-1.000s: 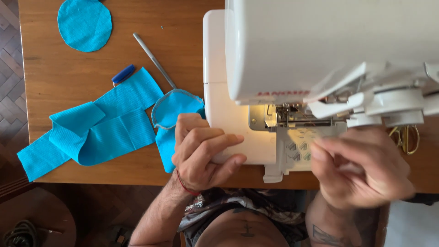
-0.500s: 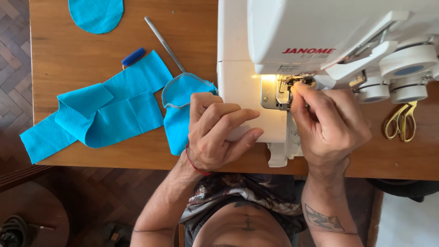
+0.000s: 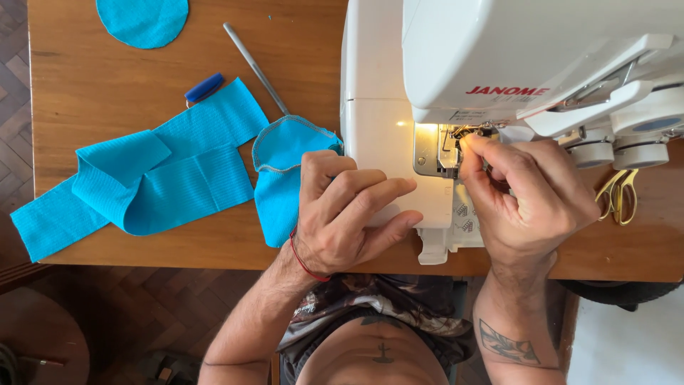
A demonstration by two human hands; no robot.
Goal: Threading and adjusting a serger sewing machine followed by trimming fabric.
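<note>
Now seen from above: white overlock sewing machine (image 3: 385,107) standing on brown wooden tabletop (image 3: 107,93). Left hand (image 3: 342,214) resting flat on the machine's front bed, fingers loosely spread and half curled, gripping nothing, heel just beside a small turquoise ribbed fabric piece with a stitched curved edge (image 3: 281,178) draped over the tabletop's near edge. Right hand (image 3: 524,192) raised to the lit needle area (image 3: 456,146), thumb and forefinger pinched together at the metal parts; whether thread sits between the fingertips cannot be told. Farther left, long folded turquoise ribbed fabric strip (image 3: 142,185) lying across the tabletop, one end hanging over the edge. Beyond it, blue-handled tool (image 3: 204,88) and slim grey metal rod (image 3: 255,68), near each other. Round turquoise fabric disc (image 3: 142,21) at the far edge. Gold-coloured scissors (image 3: 618,196) right of the machine.
</note>
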